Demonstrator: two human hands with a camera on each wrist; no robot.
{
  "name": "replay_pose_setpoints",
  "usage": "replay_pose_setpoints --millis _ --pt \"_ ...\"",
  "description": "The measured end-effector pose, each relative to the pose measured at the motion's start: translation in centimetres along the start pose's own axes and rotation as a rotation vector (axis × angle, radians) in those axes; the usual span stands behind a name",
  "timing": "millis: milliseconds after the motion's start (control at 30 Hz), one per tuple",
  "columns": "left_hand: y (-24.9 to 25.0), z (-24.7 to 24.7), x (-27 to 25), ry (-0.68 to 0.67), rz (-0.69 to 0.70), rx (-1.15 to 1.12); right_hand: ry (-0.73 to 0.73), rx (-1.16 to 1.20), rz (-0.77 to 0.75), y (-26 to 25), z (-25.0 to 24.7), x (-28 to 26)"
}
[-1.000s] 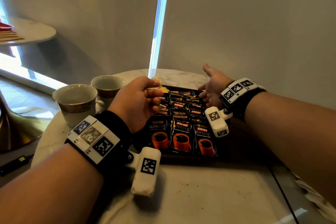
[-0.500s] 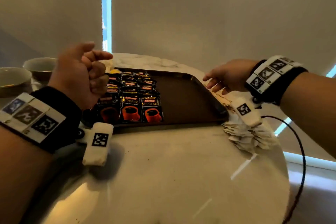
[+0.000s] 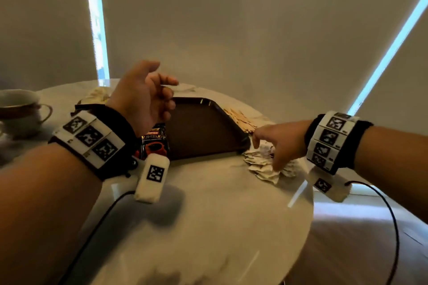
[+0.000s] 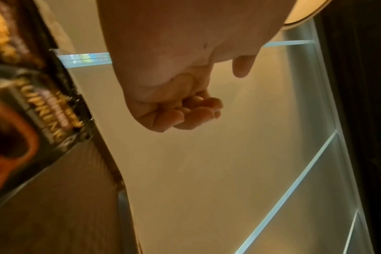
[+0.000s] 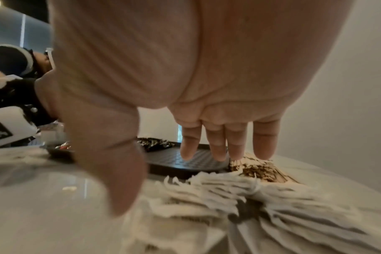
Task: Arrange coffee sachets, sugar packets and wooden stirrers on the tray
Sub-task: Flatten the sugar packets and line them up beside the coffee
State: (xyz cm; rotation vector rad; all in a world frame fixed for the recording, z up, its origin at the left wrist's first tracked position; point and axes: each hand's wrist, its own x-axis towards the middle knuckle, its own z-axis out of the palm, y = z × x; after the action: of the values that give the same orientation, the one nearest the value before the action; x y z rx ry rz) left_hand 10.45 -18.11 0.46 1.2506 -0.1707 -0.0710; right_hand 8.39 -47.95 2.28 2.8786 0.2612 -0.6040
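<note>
Fingers of my right hand (image 3: 281, 143) spread straight over sugar packets (image 5: 218, 190) at three o'clock of the tray (image 3: 208, 132), gripping nothing; my left hand (image 3: 143, 97) hangs loosely curled, empty.

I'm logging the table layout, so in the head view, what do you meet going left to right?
Cup → left hand → tray → stirrers → sugar packets → right hand.

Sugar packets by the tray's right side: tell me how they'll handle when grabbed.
The sugar packets look thin and papery, so probably light and floppy. They lie fanned in a loose heap, so several may lift or slide together. The right hand hovers open over them; a pinch on one edge seems safest.
</note>
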Motion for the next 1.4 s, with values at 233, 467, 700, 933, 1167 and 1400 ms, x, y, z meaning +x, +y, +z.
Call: replay_pose_setpoints --millis 233,467,700,933,1167,1400 --pt "-2.6 -1.6 -1.1 0.017 -0.086 0.001 -0.039 -0.077 -0.032 -0.4 1.4 -0.2" --pt "-2.6 -1.2 -1.4 0.0 -0.103 -0.022 0.051 -0.175 -0.077 -0.6 2.3 0.7" --pt "-2.8 -1.1 -1.7 0.001 -0.115 -0.032 -0.02 -0.222 -0.071 -0.6 2.2 0.7" --pt "-2.9 -1.1 -1.7 -0.008 -0.131 -0.043 0.069 -0.209 -0.086 -1.4 2.7 0.8" --pt "-3.2 -1.4 -1.4 0.001 -0.156 -0.047 0.124 -0.159 -0.082 -1.7 2.7 0.6" --pt "-3.3 -1.5 -1.4 0.002 -0.158 -0.042 0.052 -0.115 -0.102 -2.0 2.2 -0.1"
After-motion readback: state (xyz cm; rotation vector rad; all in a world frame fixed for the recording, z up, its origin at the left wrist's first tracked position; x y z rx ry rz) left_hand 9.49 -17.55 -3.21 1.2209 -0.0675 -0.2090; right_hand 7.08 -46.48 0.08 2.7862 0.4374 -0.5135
